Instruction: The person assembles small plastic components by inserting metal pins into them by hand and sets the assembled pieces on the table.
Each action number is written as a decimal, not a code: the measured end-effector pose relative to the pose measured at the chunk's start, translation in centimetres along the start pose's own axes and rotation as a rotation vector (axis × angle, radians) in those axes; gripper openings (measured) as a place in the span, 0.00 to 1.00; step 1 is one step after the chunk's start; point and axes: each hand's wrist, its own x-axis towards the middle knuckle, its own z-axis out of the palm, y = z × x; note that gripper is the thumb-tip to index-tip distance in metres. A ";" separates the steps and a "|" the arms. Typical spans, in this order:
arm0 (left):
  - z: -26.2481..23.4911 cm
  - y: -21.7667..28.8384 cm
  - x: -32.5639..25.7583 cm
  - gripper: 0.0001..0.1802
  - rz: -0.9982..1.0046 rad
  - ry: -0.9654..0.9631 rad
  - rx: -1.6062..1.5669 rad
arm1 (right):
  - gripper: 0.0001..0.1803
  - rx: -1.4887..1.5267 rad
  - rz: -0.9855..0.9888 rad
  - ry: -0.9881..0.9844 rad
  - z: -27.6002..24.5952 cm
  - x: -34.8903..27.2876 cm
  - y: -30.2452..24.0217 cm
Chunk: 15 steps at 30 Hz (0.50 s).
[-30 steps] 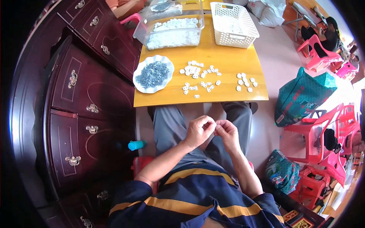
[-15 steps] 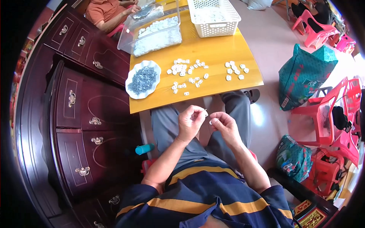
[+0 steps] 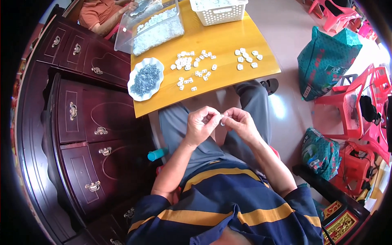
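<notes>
Above my lap, my left hand (image 3: pixel 201 126) and my right hand (image 3: pixel 242 125) meet at the fingertips. Each is closed in a pinch on a small white plastic piece (image 3: pixel 222 116), mostly covered by the fingers; whether it is one piece or two cannot be made out. On the wooden table (image 3: pixel 228 38) ahead, small white two-holed pieces (image 3: pixel 183 63) lie in a loose pile, with several more spread around it. A separate group of rounded white pieces (image 3: pixel 243 54) sits to the right. At the left, a scalloped white bowl (image 3: pixel 131 83) holds thin grey metal pins or nails (image 3: pixel 147 79).
A clear bin (image 3: pixel 122 38) of white pieces and a white perforated basket (image 3: pixel 220 18) stand at the far side. Another person's orange sleeve (image 3: pixel 96 14) shows beyond. Dark drawers (image 3: pixel 110 118) line the left; green bags (image 3: pixel 324 65) and red chairs (image 3: pixel 351 110) stand right.
My hands were slightly apart and now touch at the fingertips, the right having moved up and left. The table appears higher in the picture as the view shifts.
</notes>
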 end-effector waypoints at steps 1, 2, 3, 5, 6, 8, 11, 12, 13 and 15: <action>-0.4 0.6 0.3 0.03 0.030 -0.005 0.074 | 0.07 0.004 0.002 0.005 -0.1 -0.1 -0.1; -0.9 1.1 0.5 0.03 0.039 -0.032 0.113 | 0.07 0.079 0.033 -0.004 -0.2 -0.3 -0.3; -1.3 1.4 0.6 0.03 0.049 -0.055 0.153 | 0.07 0.154 0.065 -0.018 -0.2 -0.4 -0.6; -1.6 1.9 0.7 0.03 0.050 -0.065 0.180 | 0.07 0.168 0.061 -0.018 -0.2 -0.3 -0.5; -1.7 2.2 0.6 0.03 0.054 -0.100 0.210 | 0.07 0.162 0.063 -0.002 -0.2 -0.4 -0.3; -1.7 2.6 0.6 0.03 0.056 -0.137 0.241 | 0.06 0.158 0.066 0.015 -0.3 -0.4 -0.1; -1.4 2.8 0.6 0.03 0.074 -0.135 0.262 | 0.05 0.125 0.091 -0.006 -0.5 -0.5 0.4; -1.4 2.8 0.6 0.03 0.073 -0.133 0.265 | 0.05 0.131 0.091 -0.005 -0.5 -0.5 0.5; -1.3 2.8 0.6 0.03 0.071 -0.131 0.267 | 0.05 0.136 0.093 -0.003 -0.5 -0.5 0.5; -1.2 2.7 0.5 0.03 0.072 -0.130 0.265 | 0.05 0.138 0.098 -0.008 -0.5 -0.5 0.5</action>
